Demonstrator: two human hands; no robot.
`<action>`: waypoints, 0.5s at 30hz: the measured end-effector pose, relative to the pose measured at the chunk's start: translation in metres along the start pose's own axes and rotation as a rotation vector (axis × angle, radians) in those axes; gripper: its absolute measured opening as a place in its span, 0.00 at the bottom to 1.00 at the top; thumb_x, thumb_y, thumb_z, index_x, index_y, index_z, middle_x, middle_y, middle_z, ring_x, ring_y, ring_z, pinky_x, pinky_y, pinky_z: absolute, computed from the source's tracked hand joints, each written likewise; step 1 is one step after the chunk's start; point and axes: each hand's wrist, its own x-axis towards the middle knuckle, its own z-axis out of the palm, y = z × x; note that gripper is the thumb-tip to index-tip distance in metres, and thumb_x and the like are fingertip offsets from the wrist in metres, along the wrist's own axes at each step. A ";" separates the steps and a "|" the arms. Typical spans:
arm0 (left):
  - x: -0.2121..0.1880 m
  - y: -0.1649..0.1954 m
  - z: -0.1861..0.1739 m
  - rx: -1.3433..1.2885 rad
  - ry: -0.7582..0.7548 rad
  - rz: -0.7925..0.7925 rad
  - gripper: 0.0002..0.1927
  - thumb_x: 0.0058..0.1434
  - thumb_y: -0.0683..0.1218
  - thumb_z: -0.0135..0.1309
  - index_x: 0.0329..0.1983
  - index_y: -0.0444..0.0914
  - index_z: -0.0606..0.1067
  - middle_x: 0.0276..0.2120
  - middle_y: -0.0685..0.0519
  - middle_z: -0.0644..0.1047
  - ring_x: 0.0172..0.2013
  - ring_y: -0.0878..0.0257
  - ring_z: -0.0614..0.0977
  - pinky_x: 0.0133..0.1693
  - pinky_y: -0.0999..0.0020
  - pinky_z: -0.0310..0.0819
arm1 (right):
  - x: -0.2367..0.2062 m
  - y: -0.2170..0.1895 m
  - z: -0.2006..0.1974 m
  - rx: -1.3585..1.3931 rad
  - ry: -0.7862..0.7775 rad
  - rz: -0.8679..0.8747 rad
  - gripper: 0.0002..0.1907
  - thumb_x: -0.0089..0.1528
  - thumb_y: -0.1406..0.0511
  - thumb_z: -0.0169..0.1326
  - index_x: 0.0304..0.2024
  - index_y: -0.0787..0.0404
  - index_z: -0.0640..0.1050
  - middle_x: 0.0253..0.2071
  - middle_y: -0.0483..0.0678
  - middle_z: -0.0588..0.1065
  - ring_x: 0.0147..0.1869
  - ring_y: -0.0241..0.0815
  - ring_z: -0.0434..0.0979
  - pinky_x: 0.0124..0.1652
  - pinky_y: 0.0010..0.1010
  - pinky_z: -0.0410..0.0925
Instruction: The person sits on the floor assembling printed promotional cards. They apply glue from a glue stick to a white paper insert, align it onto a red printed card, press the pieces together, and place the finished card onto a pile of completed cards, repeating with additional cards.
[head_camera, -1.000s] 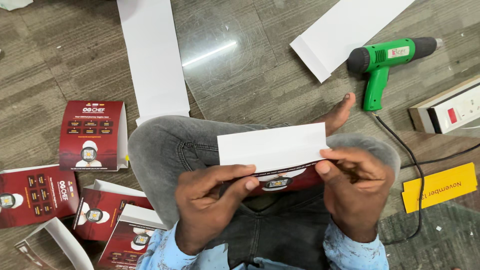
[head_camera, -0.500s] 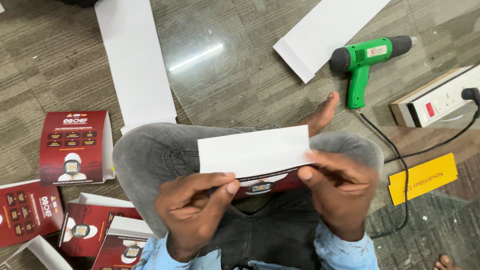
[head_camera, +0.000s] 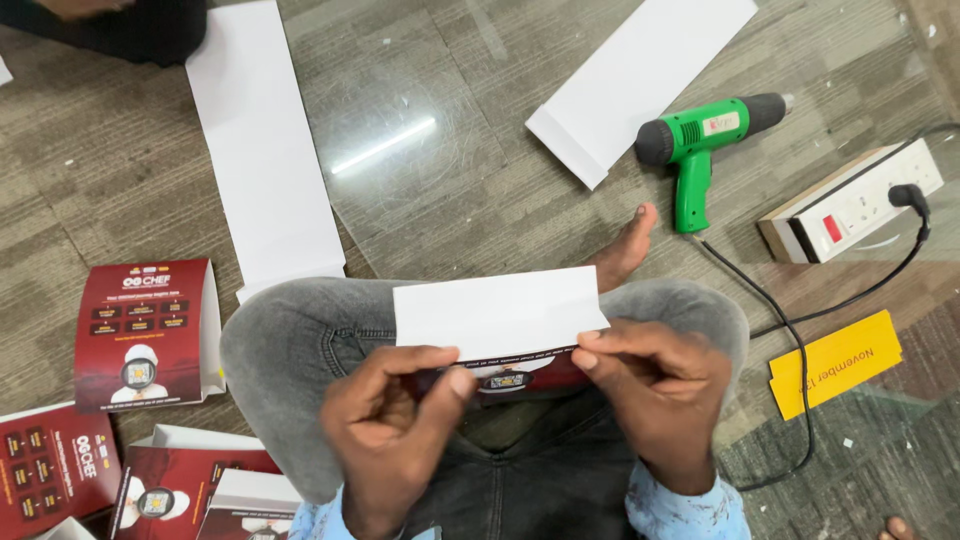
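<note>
Seated cross-legged on the floor, the person pinches a folded card over the lap: left hand and right hand fingers closed on its lower edge, seemingly mid-fold; pressing the crease likely calls for firm thumbs.

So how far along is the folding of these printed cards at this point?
Looks done: one folded dark red printed card stands on the floor. In hand: left hand and right hand pinch a white-backed red printed card over the lap. Left, probably: the red printed cards piled at bottom left and the long white paper strips.
</note>
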 end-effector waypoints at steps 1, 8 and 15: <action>0.001 0.001 0.003 -0.035 -0.019 0.002 0.14 0.55 0.33 0.64 0.44 0.28 0.77 0.37 0.46 0.83 0.38 0.67 0.83 0.42 0.73 0.79 | 0.001 -0.001 -0.001 0.018 0.010 0.009 0.08 0.58 0.77 0.64 0.41 0.68 0.83 0.40 0.53 0.84 0.43 0.36 0.84 0.45 0.24 0.76; 0.004 -0.003 0.026 0.028 0.183 -0.127 0.13 0.52 0.33 0.70 0.35 0.30 0.76 0.33 0.45 0.83 0.34 0.67 0.84 0.36 0.72 0.82 | -0.001 -0.006 -0.008 0.025 0.005 -0.081 0.09 0.58 0.77 0.64 0.41 0.68 0.82 0.43 0.55 0.84 0.43 0.37 0.84 0.45 0.24 0.75; 0.006 -0.005 0.023 -0.066 0.057 -0.241 0.15 0.51 0.32 0.69 0.31 0.33 0.72 0.34 0.46 0.82 0.35 0.67 0.84 0.36 0.74 0.81 | -0.003 -0.005 -0.009 0.004 0.071 -0.094 0.10 0.57 0.76 0.65 0.41 0.68 0.82 0.42 0.55 0.83 0.41 0.34 0.82 0.42 0.22 0.73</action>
